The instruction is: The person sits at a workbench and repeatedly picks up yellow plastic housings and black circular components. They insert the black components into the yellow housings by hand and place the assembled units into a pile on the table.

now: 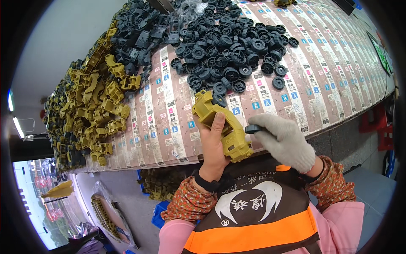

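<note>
Item: mustard-yellow moulded plastic toy-truck body [220, 125], clasped in bare left hand [213, 148] above table edge. Gloved right hand [284, 142] is pinching small black plastic wheel [253, 128] against it; glove is risking slippage, misalignment.

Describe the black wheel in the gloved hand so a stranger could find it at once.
Start at the long table covered in label strips and come to its near edge, where the bare left hand grips a mustard-yellow toy truck body. The right hand, in a grey knit glove, pinches the black wheel against the truck's side. Unlike the wheels heaped on the table, it is off the table, between fingertips.
</note>
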### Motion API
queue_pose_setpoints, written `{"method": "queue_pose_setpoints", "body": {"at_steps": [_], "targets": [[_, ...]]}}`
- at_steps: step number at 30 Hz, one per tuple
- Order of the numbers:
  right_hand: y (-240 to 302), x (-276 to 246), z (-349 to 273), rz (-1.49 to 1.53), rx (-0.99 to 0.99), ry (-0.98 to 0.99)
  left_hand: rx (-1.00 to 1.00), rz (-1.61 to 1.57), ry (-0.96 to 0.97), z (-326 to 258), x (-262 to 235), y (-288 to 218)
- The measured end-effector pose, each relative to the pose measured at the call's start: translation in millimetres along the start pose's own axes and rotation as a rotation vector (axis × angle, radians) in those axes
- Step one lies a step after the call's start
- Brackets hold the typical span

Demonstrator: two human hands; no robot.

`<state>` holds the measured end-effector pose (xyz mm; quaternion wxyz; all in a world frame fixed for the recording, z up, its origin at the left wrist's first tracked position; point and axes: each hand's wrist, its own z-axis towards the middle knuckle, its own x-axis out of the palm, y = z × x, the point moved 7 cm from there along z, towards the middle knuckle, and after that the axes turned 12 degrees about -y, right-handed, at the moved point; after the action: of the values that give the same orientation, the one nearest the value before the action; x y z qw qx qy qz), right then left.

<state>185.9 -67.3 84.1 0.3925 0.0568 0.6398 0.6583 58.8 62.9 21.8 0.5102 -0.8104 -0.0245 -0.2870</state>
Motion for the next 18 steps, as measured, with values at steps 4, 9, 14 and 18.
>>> {"method": "queue_pose_setpoints", "body": {"at_steps": [4, 9, 14, 18], "targets": [[6.2, 7.0, -16.2, -0.019, 0.013, -0.042, 0.084, 0.027, -0.062, 2.4, -3.2, -2.0], [12.1, 13.4, -27.9, -0.088, -0.007, -0.031, 0.087, 0.077, -0.059, 0.8, -4.3, -4.4], [15.4, 10.1, -28.2, -0.01, 0.0, -0.084, 0.138, 0.103, -0.046, -4.0, -3.6, -12.6], [-6.3, 13.6, -27.2, 0.117, 0.183, -0.08, 0.158, 0.12, -0.038, -4.1, -4.2, -15.3]]}}
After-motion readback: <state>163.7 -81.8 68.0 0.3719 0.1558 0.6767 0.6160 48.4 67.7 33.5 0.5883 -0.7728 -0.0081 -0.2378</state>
